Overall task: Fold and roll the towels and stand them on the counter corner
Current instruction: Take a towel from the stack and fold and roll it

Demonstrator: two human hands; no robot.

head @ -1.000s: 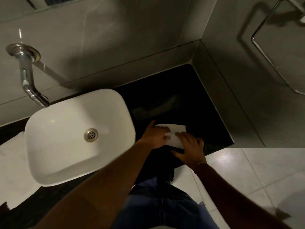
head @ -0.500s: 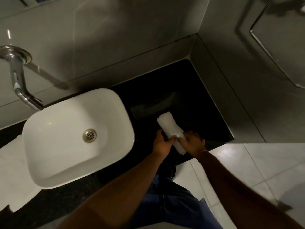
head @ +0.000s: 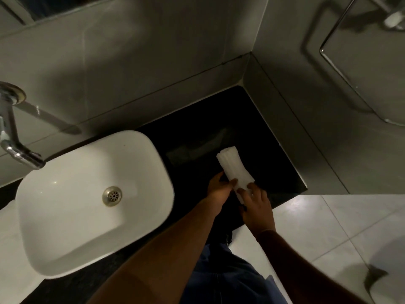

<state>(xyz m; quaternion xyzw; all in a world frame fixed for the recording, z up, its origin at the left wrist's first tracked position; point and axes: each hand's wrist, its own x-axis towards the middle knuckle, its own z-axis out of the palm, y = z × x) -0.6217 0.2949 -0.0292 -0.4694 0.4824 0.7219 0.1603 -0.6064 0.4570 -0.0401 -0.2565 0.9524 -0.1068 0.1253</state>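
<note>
White rolled towel [head: 234, 169], both hands' grip [head: 221, 189] [head: 257, 204] at near end

The black table [head: 197, 137] lies bare between the white basin [head: 87, 200] and the side wall [head: 295, 128], open up to the back corner. The basin blocks the way on the left of that strip, the two walls close it behind and on the right, and the rolled towel [head: 234, 170] stands near its front edge.

One rolled towel [head: 234, 170], one sink [head: 65, 249], one faucet [head: 13, 150], two hands.
</note>
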